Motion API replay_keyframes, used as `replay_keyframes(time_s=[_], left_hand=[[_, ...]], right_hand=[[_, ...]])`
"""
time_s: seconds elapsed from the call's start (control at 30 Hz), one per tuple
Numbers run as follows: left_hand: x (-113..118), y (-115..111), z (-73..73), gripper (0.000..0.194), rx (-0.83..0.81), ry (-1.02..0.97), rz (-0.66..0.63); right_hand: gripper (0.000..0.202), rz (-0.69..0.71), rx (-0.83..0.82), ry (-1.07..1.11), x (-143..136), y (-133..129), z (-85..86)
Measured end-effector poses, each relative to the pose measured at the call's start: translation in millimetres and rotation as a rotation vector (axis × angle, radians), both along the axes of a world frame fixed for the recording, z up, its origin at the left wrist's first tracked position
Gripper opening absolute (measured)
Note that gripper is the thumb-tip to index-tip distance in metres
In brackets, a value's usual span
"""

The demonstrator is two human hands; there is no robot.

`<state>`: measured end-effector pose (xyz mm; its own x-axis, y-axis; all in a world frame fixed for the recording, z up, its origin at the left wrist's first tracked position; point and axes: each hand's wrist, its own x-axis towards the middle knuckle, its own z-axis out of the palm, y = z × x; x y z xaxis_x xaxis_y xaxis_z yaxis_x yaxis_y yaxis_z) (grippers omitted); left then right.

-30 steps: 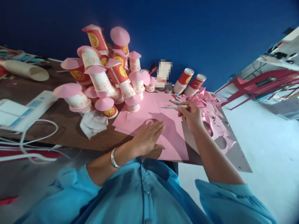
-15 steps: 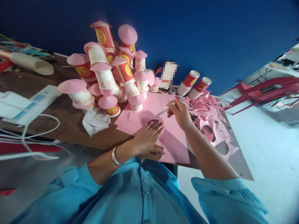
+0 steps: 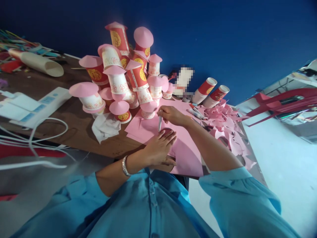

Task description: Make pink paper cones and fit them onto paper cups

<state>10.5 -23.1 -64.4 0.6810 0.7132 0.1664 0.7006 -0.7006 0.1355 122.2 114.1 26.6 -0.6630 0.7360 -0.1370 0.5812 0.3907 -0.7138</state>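
Note:
My left hand (image 3: 158, 148) lies flat, fingers stretched out, on a small round thing with a dark reddish rim (image 3: 167, 130), which it mostly covers. Underneath is a pink paper sheet (image 3: 189, 147). Pinched in my right hand (image 3: 171, 115) is a white pen (image 3: 159, 124), held nearly upright. Its tip points down at the paper beside the rim's far left edge; whether it touches cannot be made out. Just beyond my hands stands a small white cup with a pink paper cone (image 3: 148, 109).
Red and white paper cups with pink cones (image 3: 116, 81) are piled at the back left. Stacked cups (image 3: 204, 91) and pink paper scraps (image 3: 230, 127) are on the right. A crumpled white tissue (image 3: 105, 127), power strip (image 3: 51, 99) and rolled tube (image 3: 47, 64) lie left.
My right hand has moved left with the pen, from the right of the round thing to its far left edge. The pen has turned more upright. My left hand stays in place.

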Motion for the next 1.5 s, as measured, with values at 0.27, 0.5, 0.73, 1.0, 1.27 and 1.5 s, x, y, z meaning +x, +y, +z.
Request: replay_keyframes(time_s=[0.27, 0.5, 0.73, 1.0, 1.27, 1.5], left_hand=[[-1.3, -0.8, 5.0, 0.116, -0.040, 0.000, -0.004], [-2.2, -0.1, -1.1, 0.111, -0.019, -0.068, -0.021], [-4.6, 1.7, -4.8, 0.108, -0.021, -0.122, -0.038], [-7.7, 4.6, -3.9, 0.104, -0.061, -0.110, -0.078], [-11.5, 9.6, -4.5, 0.108, -0.087, -0.091, -0.107], [-15.2, 8.4, -2.9, 0.091, -0.052, -0.110, -0.131]], right_hand=[[0.025, 0.015, 0.031, -0.007, 6.8, 6.3, -4.0], [0.026, -0.132, 0.088, 0.050, 39.9, 12.7, -3.3], [0.034, -0.331, 0.132, 0.182, 84.4, -13.5, -19.2], [0.027, -0.562, 0.394, 0.285, 113.4, -93.5, -44.0], [0.022, -0.579, 0.579, 0.190, 105.7, -153.3, -62.6], [0.021, -0.506, 0.713, 0.140, 92.3, -190.2, -69.7]])
